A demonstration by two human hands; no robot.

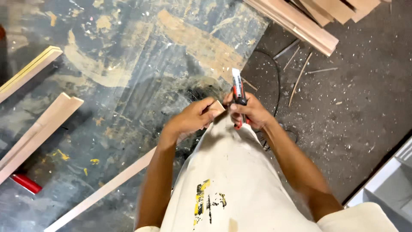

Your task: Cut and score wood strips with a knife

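A small piece of light wood (217, 107) sat at the centre of the frame, pinched between the fingers of the person's left hand (195, 118), its end poking out toward the right. Just beside it, the right hand (251, 112) was closed around a red and black utility knife (238, 95), whose pale blade end pointed up toward the top of the frame. The two hands were close together, almost touching, with the wood piece lying between them; whether the blade met the wood could not be told. Both bare forearms ran down to the lower edge of the frame, on either side of a white garment (231, 180) marked with yellow and black paint spots.

A long pale wooden strip (103, 189) slanted from the lower left up toward the left forearm. Two profiled wooden mouldings (38, 129) lay at the left edge, with a red object (26, 183) under the lower one. All of these rested on a scuffed, paint-stained sheet (128, 64) that filled the left and middle of the frame. A stack of wooden boards (309, 21) lay in the upper right, on a dusty grey floor (356, 99) strewn with thin wood slivers (299, 78), and a black cable (274, 73) looped behind the right hand.
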